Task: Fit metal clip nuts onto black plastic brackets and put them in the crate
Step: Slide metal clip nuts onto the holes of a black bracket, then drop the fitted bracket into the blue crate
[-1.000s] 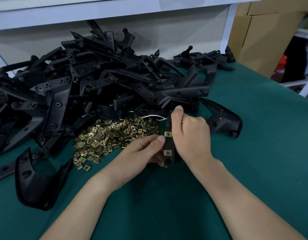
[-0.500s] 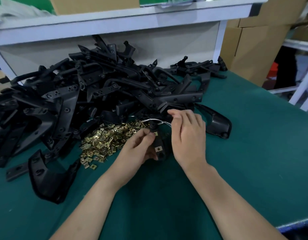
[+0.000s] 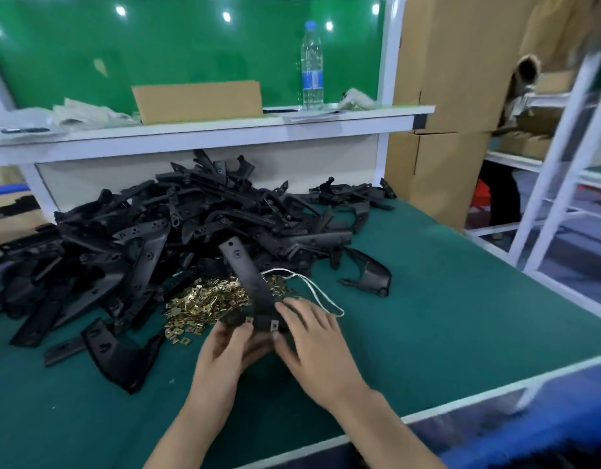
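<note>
Looks like the clip-fitting step to me. The left grip (image 3: 224, 350) has its fingers curled under the near end of a black bracket (image 3: 250, 282) with the thumb on top. It's holding the bracket so the long arm pokes up and away over the pile of clip nuts (image 3: 204, 299).

The right grip (image 3: 312, 336) lies against that same end from the right. Its fingers are pretty straight and spread, not wrapped round anything, and the thumb tip is just beside a clip nut (image 3: 274, 324) sitting on the bracket's near end. There's another brassy bit just left of it by the left thumb, but it's too blurry to say if it's seated or loose.

The big heap of brackets (image 3: 140, 231) fills the far left of the green table (image 3: 444, 316), and a white string (image 3: 312, 289) loops just right of the nuts.

My guess for the next move: push that nut fully home with the thumb and check it lines up with its hole. Then either grab another nut from the pile or drop the bracket in the crate. No crate in view though, so that'd mean a turn or a reach off to one side.
</note>
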`<state>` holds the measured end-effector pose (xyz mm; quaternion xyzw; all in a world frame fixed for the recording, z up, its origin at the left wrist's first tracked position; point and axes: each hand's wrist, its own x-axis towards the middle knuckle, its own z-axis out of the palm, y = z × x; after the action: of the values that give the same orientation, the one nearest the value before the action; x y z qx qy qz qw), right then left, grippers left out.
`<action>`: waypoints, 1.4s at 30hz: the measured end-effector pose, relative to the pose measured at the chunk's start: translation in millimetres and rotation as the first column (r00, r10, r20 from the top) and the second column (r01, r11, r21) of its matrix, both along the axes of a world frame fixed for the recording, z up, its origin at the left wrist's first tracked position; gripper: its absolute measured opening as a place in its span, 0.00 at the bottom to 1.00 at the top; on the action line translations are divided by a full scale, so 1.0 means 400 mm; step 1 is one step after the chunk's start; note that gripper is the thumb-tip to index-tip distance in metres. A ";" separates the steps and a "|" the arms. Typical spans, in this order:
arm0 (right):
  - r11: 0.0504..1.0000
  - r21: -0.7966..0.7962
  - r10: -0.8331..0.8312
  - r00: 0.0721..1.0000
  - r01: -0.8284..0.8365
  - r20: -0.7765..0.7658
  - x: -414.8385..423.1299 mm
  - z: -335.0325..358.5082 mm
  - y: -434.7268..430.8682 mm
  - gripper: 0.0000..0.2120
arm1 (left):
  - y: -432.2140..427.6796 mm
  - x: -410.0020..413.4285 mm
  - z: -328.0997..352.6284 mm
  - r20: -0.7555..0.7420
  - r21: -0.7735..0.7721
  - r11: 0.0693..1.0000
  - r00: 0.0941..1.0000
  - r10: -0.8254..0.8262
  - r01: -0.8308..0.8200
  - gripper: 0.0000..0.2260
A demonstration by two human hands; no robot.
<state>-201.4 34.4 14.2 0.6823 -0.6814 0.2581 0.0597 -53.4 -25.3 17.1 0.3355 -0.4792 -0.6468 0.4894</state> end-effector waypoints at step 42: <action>0.914 -0.160 -0.320 0.905 0.373 0.278 -0.039 0.093 0.235 0.20 | 0.140 -0.248 0.114 0.442 -0.230 0.868 0.842 -0.309 0.440 0.11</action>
<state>-216.9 128.5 51.6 0.5022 -0.7632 0.3962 0.0914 -152.8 30.9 62.6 0.2713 -0.7229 -0.5633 0.2942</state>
